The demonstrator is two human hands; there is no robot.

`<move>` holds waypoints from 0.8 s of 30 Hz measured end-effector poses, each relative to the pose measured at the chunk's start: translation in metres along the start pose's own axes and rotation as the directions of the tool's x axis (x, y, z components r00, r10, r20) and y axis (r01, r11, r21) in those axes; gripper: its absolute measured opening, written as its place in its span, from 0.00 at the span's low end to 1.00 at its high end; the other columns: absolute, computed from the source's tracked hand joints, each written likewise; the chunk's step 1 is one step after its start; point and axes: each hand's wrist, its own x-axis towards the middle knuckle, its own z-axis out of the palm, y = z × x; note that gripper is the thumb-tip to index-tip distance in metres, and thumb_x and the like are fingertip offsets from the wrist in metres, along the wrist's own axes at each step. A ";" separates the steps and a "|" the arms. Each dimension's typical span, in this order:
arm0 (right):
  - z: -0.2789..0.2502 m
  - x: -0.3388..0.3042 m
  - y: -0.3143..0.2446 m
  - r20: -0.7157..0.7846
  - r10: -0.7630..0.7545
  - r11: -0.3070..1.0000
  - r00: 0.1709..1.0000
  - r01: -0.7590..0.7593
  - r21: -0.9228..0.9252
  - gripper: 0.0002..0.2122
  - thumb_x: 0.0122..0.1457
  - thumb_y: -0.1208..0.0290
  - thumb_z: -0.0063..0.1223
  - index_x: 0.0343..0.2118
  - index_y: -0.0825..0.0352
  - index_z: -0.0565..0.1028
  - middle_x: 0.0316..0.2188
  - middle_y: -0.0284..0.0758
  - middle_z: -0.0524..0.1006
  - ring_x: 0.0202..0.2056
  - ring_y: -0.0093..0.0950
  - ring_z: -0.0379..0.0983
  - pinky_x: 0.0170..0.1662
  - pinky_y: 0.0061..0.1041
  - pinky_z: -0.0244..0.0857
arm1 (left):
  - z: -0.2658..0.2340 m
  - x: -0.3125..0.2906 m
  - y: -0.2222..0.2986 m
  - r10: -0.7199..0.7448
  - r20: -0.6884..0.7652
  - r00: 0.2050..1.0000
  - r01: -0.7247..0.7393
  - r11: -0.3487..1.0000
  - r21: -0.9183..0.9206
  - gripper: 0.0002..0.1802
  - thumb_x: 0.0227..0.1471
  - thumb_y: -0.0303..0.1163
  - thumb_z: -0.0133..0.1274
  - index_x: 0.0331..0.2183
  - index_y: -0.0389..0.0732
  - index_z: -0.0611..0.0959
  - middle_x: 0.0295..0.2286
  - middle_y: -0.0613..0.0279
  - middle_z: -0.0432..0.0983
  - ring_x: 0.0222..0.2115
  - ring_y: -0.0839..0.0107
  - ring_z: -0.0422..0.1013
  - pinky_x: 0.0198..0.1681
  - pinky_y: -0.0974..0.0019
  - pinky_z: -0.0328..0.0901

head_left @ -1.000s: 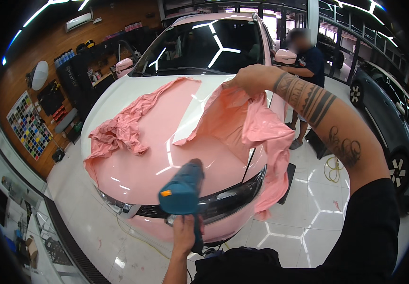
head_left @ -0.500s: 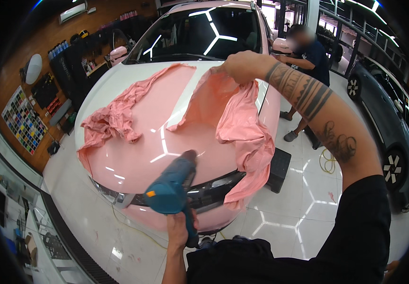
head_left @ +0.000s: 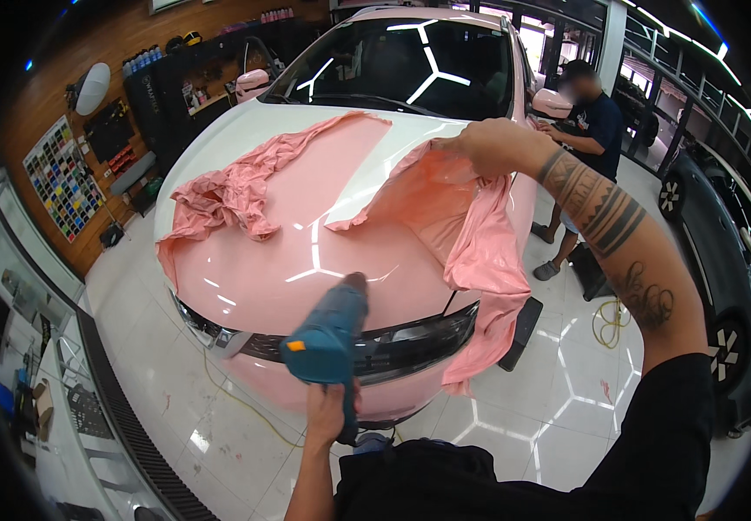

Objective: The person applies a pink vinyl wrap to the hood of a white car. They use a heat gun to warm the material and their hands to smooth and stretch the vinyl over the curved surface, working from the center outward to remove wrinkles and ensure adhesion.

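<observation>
My left hand (head_left: 327, 415) grips the handle of a blue-green heat gun (head_left: 330, 334), its dark nozzle aimed forward at the front of the pink car hood (head_left: 375, 278). Out over the hood's right side, my right hand (head_left: 492, 146) pinches the raised edge of a pink vinyl film (head_left: 419, 195). From there the film slopes down to the hood, and its loose part hangs in folds past the right headlight (head_left: 436, 333). Bare white paint (head_left: 384, 165) shows between this film and a second crumpled strip of pink film (head_left: 228, 195) lying on the left.
A co-worker (head_left: 597, 117) stands beside the car's far right side. A dark step stool (head_left: 519, 334) and a coiled yellow cord (head_left: 610, 321) lie on the tiled floor to the right. Further right stands a dark car (head_left: 714, 252). A colour swatch board (head_left: 64, 178) hangs on the left wall.
The whole view has shifted, moving the scene rightward. My right hand still holds the film, whose hanging folds look narrower and more stretched. The heat gun stays over the hood's front.
</observation>
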 end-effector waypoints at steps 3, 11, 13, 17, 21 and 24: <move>0.004 -0.003 0.000 -0.056 -0.078 0.997 0.995 0.077 -0.010 0.36 0.46 0.79 0.52 0.61 0.45 0.61 0.33 0.45 0.77 0.33 0.42 0.76 0.35 0.36 0.70 | -0.014 0.003 0.007 0.033 -0.144 0.989 -0.047 0.994 -0.097 0.36 0.53 0.61 0.47 0.42 0.33 0.70 0.24 0.61 0.70 0.17 0.74 0.68 0.18 0.72 0.64; 0.005 -0.007 -0.012 -0.082 -0.106 0.994 0.991 0.102 -0.048 0.33 0.49 0.74 0.54 0.60 0.47 0.62 0.35 0.39 0.78 0.37 0.38 0.77 0.36 0.34 0.71 | -0.035 -0.012 0.004 0.075 -0.406 0.911 -0.164 0.968 -0.188 0.33 0.56 0.59 0.43 0.46 0.37 0.67 0.24 0.61 0.67 0.17 0.75 0.67 0.17 0.71 0.66; 0.002 -0.008 -0.010 -0.096 -0.139 0.990 0.986 0.135 -0.046 0.31 0.51 0.75 0.51 0.60 0.47 0.62 0.33 0.38 0.78 0.35 0.38 0.77 0.34 0.34 0.71 | -0.036 -0.021 0.001 0.077 -0.408 0.910 -0.166 0.968 -0.188 0.34 0.55 0.60 0.43 0.46 0.37 0.67 0.24 0.62 0.67 0.16 0.75 0.67 0.17 0.71 0.66; 0.000 -0.015 -0.014 -0.064 -0.114 0.993 0.991 0.111 -0.047 0.31 0.50 0.76 0.50 0.60 0.47 0.63 0.32 0.39 0.77 0.32 0.37 0.76 0.32 0.34 0.70 | -0.019 -0.034 -0.013 0.048 -0.358 0.933 -0.127 0.971 -0.203 0.37 0.52 0.62 0.46 0.46 0.36 0.67 0.24 0.62 0.68 0.16 0.74 0.68 0.17 0.71 0.66; 0.008 -0.014 -0.015 -0.078 -0.135 0.991 0.988 0.134 -0.018 0.32 0.49 0.77 0.49 0.60 0.46 0.62 0.31 0.40 0.77 0.30 0.36 0.76 0.31 0.33 0.69 | 0.007 -0.037 -0.027 -0.004 -0.230 0.973 -0.030 0.989 -0.145 0.41 0.50 0.64 0.46 0.48 0.36 0.66 0.26 0.60 0.68 0.17 0.74 0.68 0.18 0.71 0.64; 0.015 -0.016 -0.018 -0.114 -0.129 0.992 0.985 0.127 -0.022 0.33 0.48 0.78 0.49 0.61 0.46 0.62 0.30 0.41 0.77 0.30 0.37 0.76 0.30 0.33 0.70 | 0.027 -0.035 -0.031 -0.020 -0.102 0.995 0.011 0.997 -0.082 0.38 0.54 0.60 0.46 0.50 0.34 0.65 0.25 0.60 0.68 0.18 0.74 0.68 0.19 0.71 0.64</move>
